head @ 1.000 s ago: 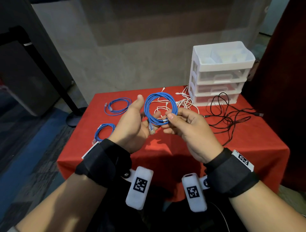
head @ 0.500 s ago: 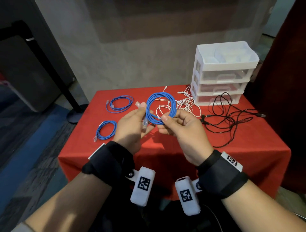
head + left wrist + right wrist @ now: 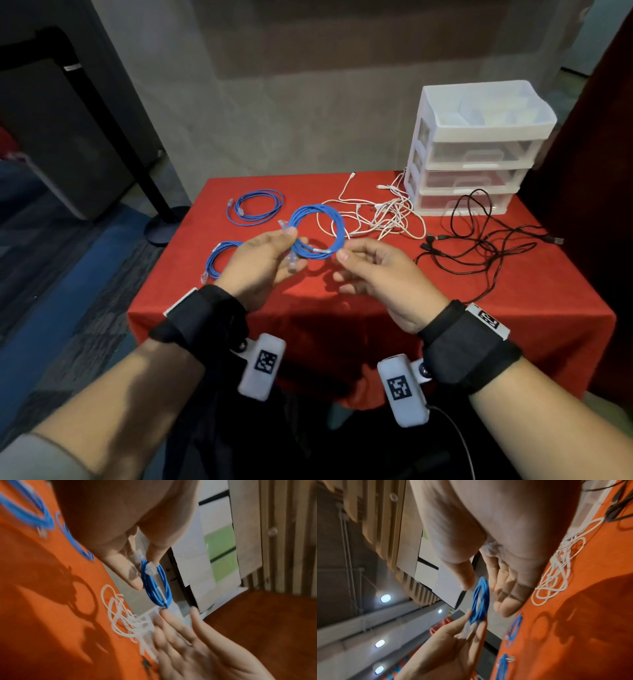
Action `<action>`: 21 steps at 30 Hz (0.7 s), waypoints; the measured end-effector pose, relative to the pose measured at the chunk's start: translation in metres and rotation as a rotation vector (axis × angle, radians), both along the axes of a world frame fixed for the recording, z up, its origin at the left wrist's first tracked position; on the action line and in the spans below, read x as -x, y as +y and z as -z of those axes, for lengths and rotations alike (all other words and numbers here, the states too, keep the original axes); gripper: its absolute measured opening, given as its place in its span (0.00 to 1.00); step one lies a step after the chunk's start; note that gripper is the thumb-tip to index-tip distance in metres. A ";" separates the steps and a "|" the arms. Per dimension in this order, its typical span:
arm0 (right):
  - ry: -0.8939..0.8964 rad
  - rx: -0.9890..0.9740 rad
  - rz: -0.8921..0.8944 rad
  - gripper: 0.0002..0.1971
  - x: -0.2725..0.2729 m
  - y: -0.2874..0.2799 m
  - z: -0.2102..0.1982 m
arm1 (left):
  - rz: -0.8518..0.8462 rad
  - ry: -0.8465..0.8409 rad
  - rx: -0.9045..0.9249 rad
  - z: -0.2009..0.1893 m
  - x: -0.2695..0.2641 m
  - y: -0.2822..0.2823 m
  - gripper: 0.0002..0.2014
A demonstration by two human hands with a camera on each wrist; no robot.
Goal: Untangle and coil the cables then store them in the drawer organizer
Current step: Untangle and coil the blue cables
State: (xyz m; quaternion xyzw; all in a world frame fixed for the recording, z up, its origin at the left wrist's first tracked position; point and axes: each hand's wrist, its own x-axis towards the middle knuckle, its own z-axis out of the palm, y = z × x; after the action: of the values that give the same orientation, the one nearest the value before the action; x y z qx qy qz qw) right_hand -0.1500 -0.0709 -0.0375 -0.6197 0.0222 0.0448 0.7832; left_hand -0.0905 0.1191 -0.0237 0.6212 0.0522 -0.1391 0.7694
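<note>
red table (image 3: 445, 308), three blue coils, left hand (image 3: 260, 267) pinching one coil (image 3: 317, 233), right hand (image 3: 380, 277) loose, empty

A blue cable coil (image 3: 317, 231) is held upright above the desk (image 3: 376, 308), two more blue coils (image 3: 255, 207) (image 3: 219, 257) lie flat at its left, tangled white cables (image 3: 380, 216) and black cables (image 3: 479, 243) sprawl before the white three-drawer organizer (image 3: 476, 147), drawers closed.
</note>
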 end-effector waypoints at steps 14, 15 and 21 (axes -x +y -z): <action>0.189 0.436 0.117 0.07 -0.020 -0.049 0.056 | -0.168 0.180 -0.538 0.023 -0.074 0.103 0.08; 0.185 0.451 0.121 0.07 -0.021 -0.049 0.059 | -0.155 0.185 -0.596 0.027 -0.075 0.109 0.08; 0.168 0.489 0.132 0.07 -0.024 -0.051 0.067 | -0.078 0.105 -0.935 0.041 -0.080 0.124 0.15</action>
State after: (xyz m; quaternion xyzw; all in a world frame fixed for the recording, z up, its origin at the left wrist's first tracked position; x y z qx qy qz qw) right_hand -0.1256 -0.1217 -0.1048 -0.7820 0.1376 0.0380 0.6068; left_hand -0.0110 0.2432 -0.0646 0.8908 0.1714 -0.1031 0.4080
